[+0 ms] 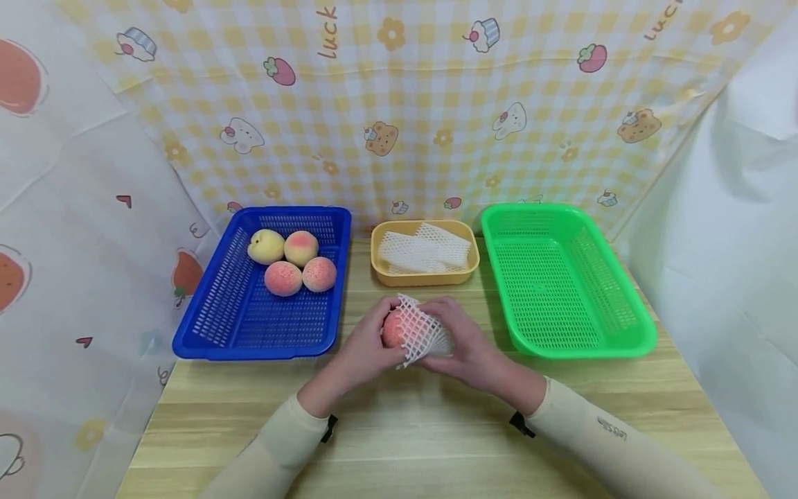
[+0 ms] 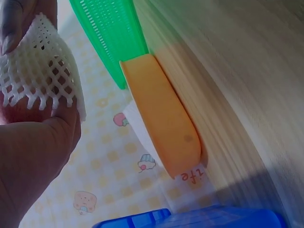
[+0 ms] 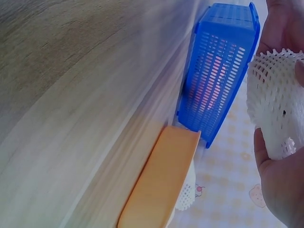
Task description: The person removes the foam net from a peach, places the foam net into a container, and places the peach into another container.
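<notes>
A pinkish-red peach (image 1: 392, 330) is partly inside a white foam net sleeve (image 1: 419, 328), held above the table's middle. My left hand (image 1: 368, 344) grips the peach from the left, its bare side facing that palm. From the right, my right hand (image 1: 469, 348) holds the sleeve with thumb and fingers curled round it. In the left wrist view the net's cut edge (image 2: 40, 102) hangs over the peach, with the left fingers under it. The right wrist view shows the netting (image 3: 278, 102) stretched between both hands.
A blue basket (image 1: 249, 352) at left holds several peaches (image 1: 283, 278). Behind the hands stands a small orange-yellow tray (image 1: 425, 279) with flattened foam net sleeves (image 1: 414, 251). On the right is a green basket (image 1: 582, 352). A patterned cloth (image 1: 424, 166) hangs behind the table.
</notes>
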Tool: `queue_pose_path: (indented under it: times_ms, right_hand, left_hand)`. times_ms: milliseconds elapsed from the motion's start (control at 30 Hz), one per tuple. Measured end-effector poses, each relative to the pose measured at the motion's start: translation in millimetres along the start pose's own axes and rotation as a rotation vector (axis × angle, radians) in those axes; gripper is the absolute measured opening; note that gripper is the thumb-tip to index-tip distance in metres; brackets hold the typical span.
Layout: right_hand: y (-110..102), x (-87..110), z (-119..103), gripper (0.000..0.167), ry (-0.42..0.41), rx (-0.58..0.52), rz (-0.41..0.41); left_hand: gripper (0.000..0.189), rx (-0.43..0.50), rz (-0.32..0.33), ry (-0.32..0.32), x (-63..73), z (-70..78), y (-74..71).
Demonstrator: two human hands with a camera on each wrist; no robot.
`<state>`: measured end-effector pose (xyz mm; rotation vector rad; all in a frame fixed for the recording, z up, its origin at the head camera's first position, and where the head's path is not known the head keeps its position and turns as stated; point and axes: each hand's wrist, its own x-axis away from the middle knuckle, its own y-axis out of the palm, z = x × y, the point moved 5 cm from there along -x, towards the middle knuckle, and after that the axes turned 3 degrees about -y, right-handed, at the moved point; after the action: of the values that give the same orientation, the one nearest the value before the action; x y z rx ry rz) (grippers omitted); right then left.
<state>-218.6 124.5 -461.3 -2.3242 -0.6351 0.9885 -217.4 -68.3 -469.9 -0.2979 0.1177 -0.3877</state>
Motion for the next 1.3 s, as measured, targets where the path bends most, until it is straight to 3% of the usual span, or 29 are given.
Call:
queue_pose_path:
  times_ms: [400, 767, 1000, 1300]
  right_hand:
    - [-4.9, -0.3, -0.1, 0.075, -0.023, 0.023, 0.039]
    - [-10.1, 0.8, -0.2, 0.046, -0.043, -0.021, 0.095]
    - [-10.4, 2.7, 0.8, 0.042, -0.039, -0.028, 0.105]
    - [-14.9, 1.4, -3.5, 0.028, -0.046, -0.055, 0.127]
  left_hand:
    - [0.075, 0.009, 0.004, 0.026, 0.5, 1.8, -6.6]
    - [0.074, 0.037, 0.022, -0.009, 1.7, 0.2, -12.1]
    - [0.074, 0.030, 0.025, -0.019, 1.7, 1.1, -12.6]
    - [0.073, 0.093, 0.025, -0.028, 0.5, 0.8, -14.4]
